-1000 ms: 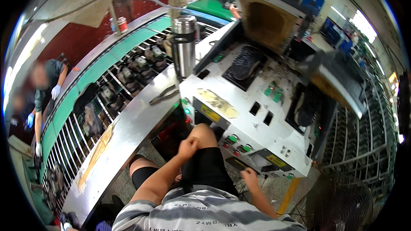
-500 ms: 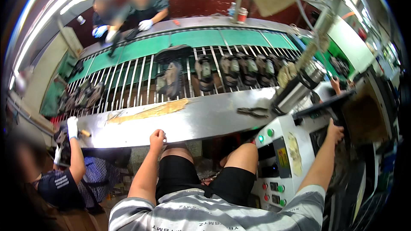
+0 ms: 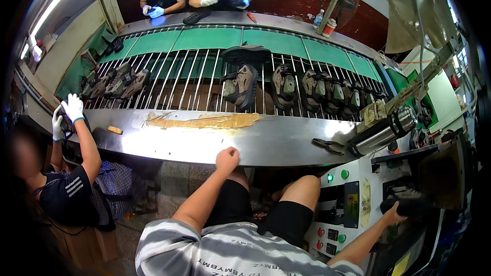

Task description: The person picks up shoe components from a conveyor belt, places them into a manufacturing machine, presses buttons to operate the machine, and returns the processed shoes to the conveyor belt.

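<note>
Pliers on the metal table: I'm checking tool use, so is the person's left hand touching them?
Apart: the head view shows bare metal table between the left hand and the pliers.

T-shirt point(image 3: 230, 243): soft-edged wavy bands, grey and white, dark block lettering point(image 3: 240, 267) printed along the pale ones. Sleeves point(image 3: 162, 243) short, same banding. Shorts point(image 3: 290, 220) plain black, legs loose, hems above the knee. Forearms point(image 3: 205, 197) bare; left hand point(image 3: 227, 159) and right hand point(image 3: 393, 215) bare too.
</note>
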Motion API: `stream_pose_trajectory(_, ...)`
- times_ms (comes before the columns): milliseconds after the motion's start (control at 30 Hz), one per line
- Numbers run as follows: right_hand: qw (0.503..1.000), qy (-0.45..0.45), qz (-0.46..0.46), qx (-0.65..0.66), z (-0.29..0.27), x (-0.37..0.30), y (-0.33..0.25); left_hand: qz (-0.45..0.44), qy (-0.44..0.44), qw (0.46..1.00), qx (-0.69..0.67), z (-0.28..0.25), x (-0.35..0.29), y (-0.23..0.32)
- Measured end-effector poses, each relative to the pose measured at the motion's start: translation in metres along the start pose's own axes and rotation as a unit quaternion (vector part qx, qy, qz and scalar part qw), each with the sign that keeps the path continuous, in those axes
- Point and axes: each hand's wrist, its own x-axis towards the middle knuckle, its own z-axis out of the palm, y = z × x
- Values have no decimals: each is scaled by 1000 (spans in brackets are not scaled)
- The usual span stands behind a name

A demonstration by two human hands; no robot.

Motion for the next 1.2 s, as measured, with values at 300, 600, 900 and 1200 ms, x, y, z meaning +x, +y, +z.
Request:
stream_pose_trajectory(300,805,-210,269,486,-32,-97,1,164,-409,850,-291,63,-105,81)
stream_pose_trajectory(600,465,-711,319,420,-52,-354,-314,-29,-291,729,-619,-52,-60,92)
stream_pose_trajectory(900,374,-882,-75,276,-34,-451,-345,61,111,959,-253,-161,-4,-28)
stream_pose_trajectory(1200,512,-817,21,265,60,-461,-261,89,195,958,-192,-118,65,-19)
